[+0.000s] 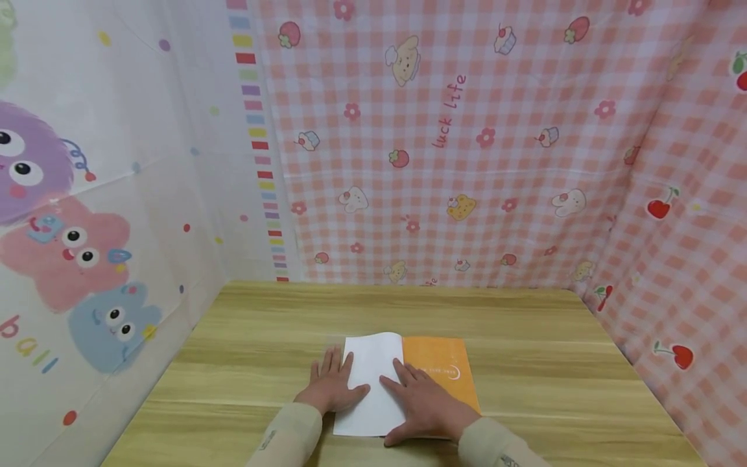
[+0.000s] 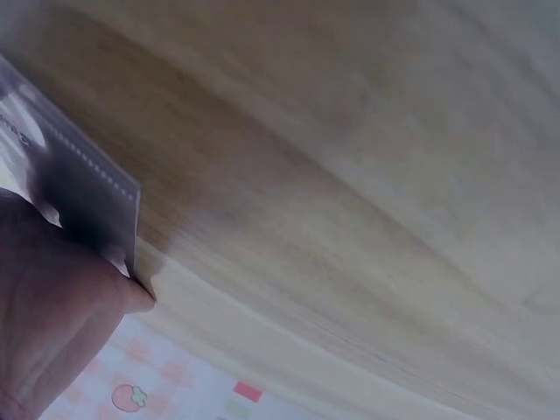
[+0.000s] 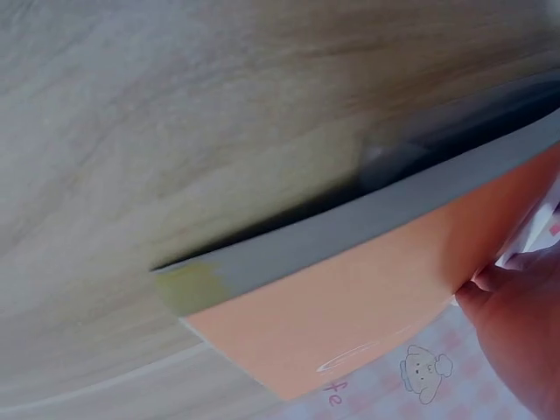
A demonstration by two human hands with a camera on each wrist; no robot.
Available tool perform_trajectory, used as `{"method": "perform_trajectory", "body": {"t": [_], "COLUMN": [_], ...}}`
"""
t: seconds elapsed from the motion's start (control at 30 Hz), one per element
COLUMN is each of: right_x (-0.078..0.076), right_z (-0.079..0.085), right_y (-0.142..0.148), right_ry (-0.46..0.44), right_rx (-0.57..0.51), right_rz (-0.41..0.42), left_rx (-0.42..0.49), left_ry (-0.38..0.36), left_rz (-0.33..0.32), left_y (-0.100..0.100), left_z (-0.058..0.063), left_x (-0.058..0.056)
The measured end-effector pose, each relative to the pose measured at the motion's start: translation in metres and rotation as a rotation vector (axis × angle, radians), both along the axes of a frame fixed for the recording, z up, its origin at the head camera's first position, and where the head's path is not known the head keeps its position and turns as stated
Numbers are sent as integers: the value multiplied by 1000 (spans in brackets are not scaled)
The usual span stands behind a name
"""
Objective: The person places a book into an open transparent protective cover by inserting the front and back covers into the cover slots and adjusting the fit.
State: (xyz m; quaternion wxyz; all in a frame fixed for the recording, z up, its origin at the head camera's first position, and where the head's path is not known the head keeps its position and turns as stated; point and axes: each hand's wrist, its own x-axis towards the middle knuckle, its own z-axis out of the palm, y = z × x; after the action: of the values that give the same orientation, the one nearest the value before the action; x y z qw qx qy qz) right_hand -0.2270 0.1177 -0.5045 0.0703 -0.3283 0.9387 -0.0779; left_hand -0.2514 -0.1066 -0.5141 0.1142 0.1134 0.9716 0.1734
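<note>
An opened booklet lies on the wooden table, with a blank white page [image 1: 373,353] on the left and an orange page or cover [image 1: 440,350] on the right bearing small white print. My left hand [image 1: 331,384] rests across the white page's left edge, fingers spread and straight. Over the booklet's middle and lower orange side lies my right hand [image 1: 428,407], its fingers extended too. In the left wrist view, the left hand [image 2: 57,302] touches a shadowed sheet corner. The right wrist view has the right hand [image 3: 525,332] against the orange surface [image 3: 350,284], whose near edge is slightly raised.
The wood-grain table [image 1: 262,324] extends around the booklet on all sides. A pink checked cloth [image 1: 443,175] hangs behind and to the right; a white cartoon-printed cloth [image 1: 169,162] hangs at the left.
</note>
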Motion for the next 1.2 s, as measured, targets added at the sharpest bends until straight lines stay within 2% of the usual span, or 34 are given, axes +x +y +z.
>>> {"method": "perform_trajectory", "body": {"t": [0.37,0.6,0.9,1.2], "right_x": [2,0,-3,-1], "right_z": [2,5,-6,-6], "right_y": [-9,0,6,7], "right_ry": [43,-26,-4,-30], "right_rx": [43,-13,-55,-69], "right_rz": [-14,-49,-57,-76], "left_rx": [-1,16,22,31], "left_ry": [-12,14,-16,-4], "left_rz": [0,-4,-2,7], "left_y": [0,2,1,2], "left_z": [-5,-5,-4,-9], "left_x": [-4,-1,-3,-7]}}
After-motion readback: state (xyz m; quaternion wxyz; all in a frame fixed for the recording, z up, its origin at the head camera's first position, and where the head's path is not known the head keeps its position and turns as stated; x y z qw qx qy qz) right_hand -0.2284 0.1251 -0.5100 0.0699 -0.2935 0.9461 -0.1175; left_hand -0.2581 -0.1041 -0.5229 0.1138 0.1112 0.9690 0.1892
